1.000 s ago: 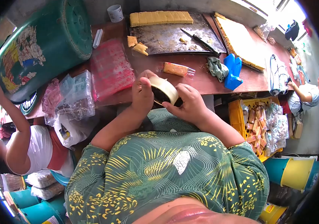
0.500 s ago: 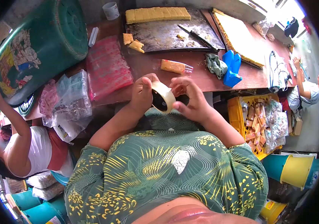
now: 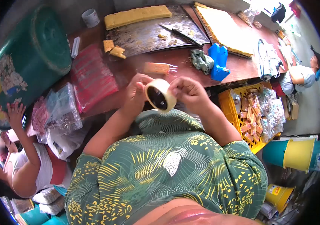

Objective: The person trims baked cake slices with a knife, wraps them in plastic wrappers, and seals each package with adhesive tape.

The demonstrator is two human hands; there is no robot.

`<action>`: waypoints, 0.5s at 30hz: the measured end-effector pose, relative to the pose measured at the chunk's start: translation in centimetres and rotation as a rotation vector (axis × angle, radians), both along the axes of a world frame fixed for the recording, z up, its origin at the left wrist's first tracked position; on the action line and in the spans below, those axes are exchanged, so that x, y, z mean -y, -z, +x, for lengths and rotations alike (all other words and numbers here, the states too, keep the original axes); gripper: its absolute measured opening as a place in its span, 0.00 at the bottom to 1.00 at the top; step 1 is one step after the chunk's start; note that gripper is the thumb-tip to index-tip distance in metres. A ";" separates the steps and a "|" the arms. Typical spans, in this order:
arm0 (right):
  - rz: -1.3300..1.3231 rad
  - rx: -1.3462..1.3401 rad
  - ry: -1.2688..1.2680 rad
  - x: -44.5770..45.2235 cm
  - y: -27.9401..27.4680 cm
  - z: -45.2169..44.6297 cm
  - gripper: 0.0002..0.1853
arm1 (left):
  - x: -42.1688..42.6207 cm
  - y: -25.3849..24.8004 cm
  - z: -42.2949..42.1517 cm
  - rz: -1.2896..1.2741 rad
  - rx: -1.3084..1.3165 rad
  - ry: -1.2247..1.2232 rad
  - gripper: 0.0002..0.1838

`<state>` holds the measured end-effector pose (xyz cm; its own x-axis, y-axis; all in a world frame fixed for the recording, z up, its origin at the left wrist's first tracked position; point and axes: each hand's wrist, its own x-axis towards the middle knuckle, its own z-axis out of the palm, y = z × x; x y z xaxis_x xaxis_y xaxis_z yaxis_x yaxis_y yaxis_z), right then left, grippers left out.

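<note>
Between my hands is a wide roll of clear tape (image 3: 161, 95), its dark hollow core facing me. My left hand (image 3: 135, 93) grips the roll's left rim with the thumb and fingers. At the roll's right edge my right hand (image 3: 190, 93) is pinched, fingertips against the tape. Just beyond, on the table (image 3: 137, 71), lies a wrapped cake piece (image 3: 157, 68) in clear plastic. Right of it are a crumpled grey-green cloth (image 3: 201, 61) and a blue tape dispenser (image 3: 219, 63).
A tray (image 3: 141, 39) holds cake and a knife (image 3: 182, 34); another cake slab (image 3: 223, 30) is to its right. Red plastic (image 3: 92, 78) and a green barrel (image 3: 28, 60) stand left. A yellow crate (image 3: 229, 108) holds packed pieces. Co-workers are at the left and far right.
My right hand has closed from spread fingers to a pinch at the tape roll. The view has shifted, so the table things appear farther left. The left co-worker's hand has moved on the barrel.
</note>
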<state>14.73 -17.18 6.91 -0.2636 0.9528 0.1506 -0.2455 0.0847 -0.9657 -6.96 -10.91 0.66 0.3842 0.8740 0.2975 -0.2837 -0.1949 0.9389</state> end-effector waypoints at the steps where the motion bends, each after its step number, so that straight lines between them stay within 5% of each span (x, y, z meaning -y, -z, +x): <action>1: 0.051 -0.012 0.090 -0.2 -0.4 1.5 0.04 | -0.6 -0.2 -0.4 0.193 -0.105 -0.110 0.34; 2: 0.103 -0.024 0.178 -0.5 -0.8 3.4 0.04 | -1.3 -0.5 -0.9 0.386 -0.206 -0.224 0.28; 6: 0.389 0.435 0.729 -2.8 -2.5 12.7 0.06 | -1.8 1.9 -2.5 0.477 -0.461 -0.295 0.12; 8: 0.206 0.637 0.922 -3.8 -2.5 17.2 0.09 | -1.8 1.8 -2.5 0.578 -0.550 -0.264 0.07; 15: 0.211 0.481 0.889 -8.6 3.3 24.1 0.08 | -1.8 1.1 -2.1 0.582 -0.627 -0.259 0.07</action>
